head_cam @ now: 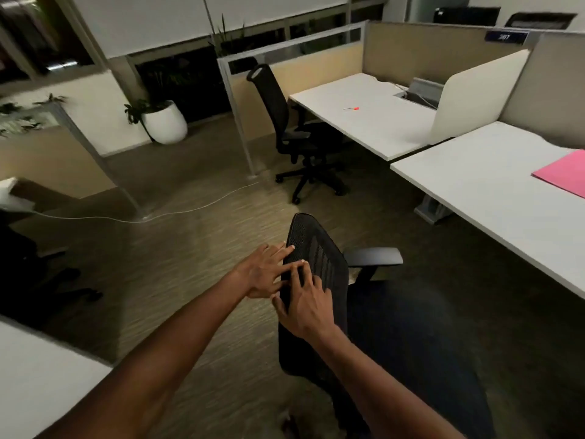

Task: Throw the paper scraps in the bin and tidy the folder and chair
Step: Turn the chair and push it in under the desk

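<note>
We see both hands — left hand [264, 272] and right hand [308, 307] — resting flat, fingers spread, on the black mesh-backed office chair [319, 264]; the pink paper folder [565, 174] lies on the white bench [493, 191].

Dim indoor light, soft motion blur, wide-angle bending at the edges

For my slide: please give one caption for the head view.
Both hands rest on the mesh chair back beside the desk.
</note>
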